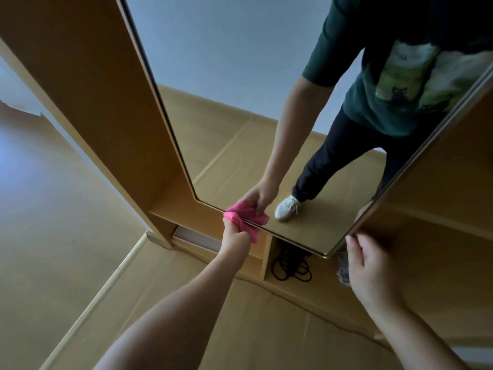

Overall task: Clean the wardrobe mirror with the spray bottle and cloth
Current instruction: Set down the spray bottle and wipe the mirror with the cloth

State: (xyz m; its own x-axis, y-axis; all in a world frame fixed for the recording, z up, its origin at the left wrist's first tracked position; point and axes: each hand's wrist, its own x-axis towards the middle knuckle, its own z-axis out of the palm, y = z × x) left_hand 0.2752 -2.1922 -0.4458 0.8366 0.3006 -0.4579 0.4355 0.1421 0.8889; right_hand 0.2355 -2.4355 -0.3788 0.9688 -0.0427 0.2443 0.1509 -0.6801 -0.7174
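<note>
- The step in hand seems to be the wiping: the left hand (234,236) presses the pink cloth (246,222) against the bottom edge of the wardrobe mirror (253,102), near its lower left corner.
- The fingers of the left hand are clamped around the bunched cloth.
- The right hand (370,271) is just beside the lower right corner of the mirror. Its fingers are loosely bent, and I cannot tell whether they hold anything.
- A small grey thing (343,272) shows behind the right hand. It is too hidden to say whether it is the spray bottle.
- The next move, as I judge it, calls for sliding the cloth along the bottom edge toward the lower right corner, with the cloth kept flat on the glass so that it does not slip off over the frame.
- Count: one mirror, one cloth, two hands, no spray bottle that I can see for certain.
- One coil of black cable (292,268) lies in the open compartment under the mirror.
</note>
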